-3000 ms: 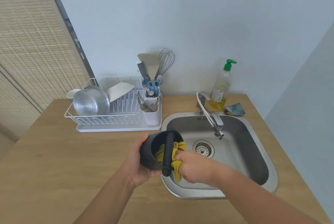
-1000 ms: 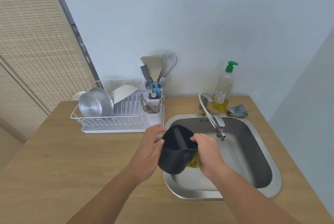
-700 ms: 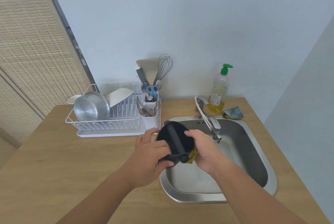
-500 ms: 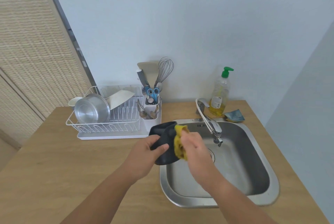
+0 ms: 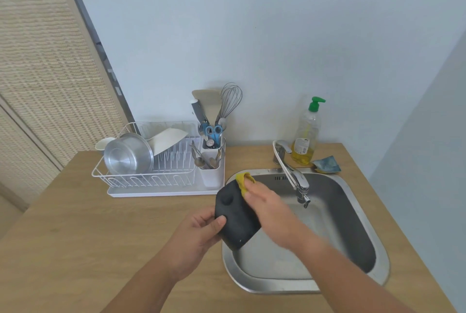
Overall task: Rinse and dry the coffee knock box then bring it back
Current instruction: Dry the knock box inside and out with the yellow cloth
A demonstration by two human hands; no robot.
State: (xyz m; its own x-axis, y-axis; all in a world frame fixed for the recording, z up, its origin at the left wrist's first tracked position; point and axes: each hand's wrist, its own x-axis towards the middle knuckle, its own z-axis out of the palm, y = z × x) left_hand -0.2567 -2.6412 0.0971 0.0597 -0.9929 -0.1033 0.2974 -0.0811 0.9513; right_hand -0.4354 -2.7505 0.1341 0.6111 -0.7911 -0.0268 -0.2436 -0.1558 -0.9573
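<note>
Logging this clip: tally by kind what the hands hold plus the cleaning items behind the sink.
Knock boxes: 1, the black knock box in the left hand.
Cloths: 1, the yellow cloth under the right hand.
Soap bottles: 1, the soap bottle.
Sponges or rags: 1, the blue-grey pad.
Total: 4.

- The sink [image 5: 252,280] sits in the right part of the worktop [image 5: 88,237], with the dish rack [image 5: 151,181] to its left rear.
- The tap [image 5: 292,174] stands behind the sink, with the soap bottle [image 5: 306,136] just right of its base and a sponge [image 5: 326,165] further right.
- A pot [image 5: 127,155] lies in the rack's left end; the cutlery holder [image 5: 211,174] is at its right end.
- The left hand [image 5: 199,232] holds the knock box [image 5: 235,219] over the sink's left edge.
- The right hand [image 5: 267,204] presses a cloth [image 5: 243,181] on its far end.
</note>
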